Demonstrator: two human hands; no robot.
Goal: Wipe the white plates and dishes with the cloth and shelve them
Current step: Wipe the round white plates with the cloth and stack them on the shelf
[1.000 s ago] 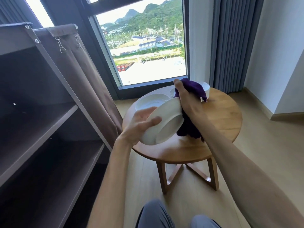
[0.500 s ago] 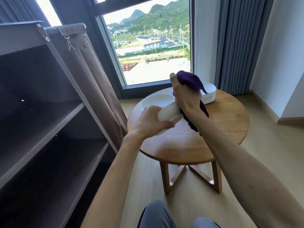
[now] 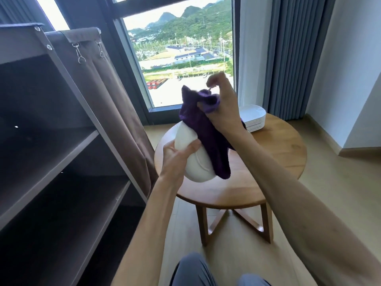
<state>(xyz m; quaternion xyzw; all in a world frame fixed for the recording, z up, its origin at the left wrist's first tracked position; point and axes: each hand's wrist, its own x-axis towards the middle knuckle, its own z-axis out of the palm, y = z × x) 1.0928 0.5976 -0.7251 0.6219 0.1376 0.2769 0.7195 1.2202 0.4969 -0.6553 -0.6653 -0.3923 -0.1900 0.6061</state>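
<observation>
My left hand (image 3: 178, 156) grips a white dish (image 3: 193, 159) by its rim and holds it on edge above the round wooden table (image 3: 268, 162), its underside toward me. My right hand (image 3: 221, 106) holds a purple cloth (image 3: 204, 137) bunched at the top of the dish, and the cloth hangs down over the dish's right side. A stack of white dishes (image 3: 254, 118) stands at the table's far edge. Another white plate (image 3: 168, 134) lies on the table behind the held dish, mostly hidden.
A brown fabric shelf unit (image 3: 61, 162) with several open shelves stands to my left, its curtain (image 3: 107, 96) pulled aside. A window and grey drapes are behind the table. My knees show at the bottom edge.
My left hand has turned the dish upright and lifted it. My right hand has risen with the cloth to the dish's top edge.
</observation>
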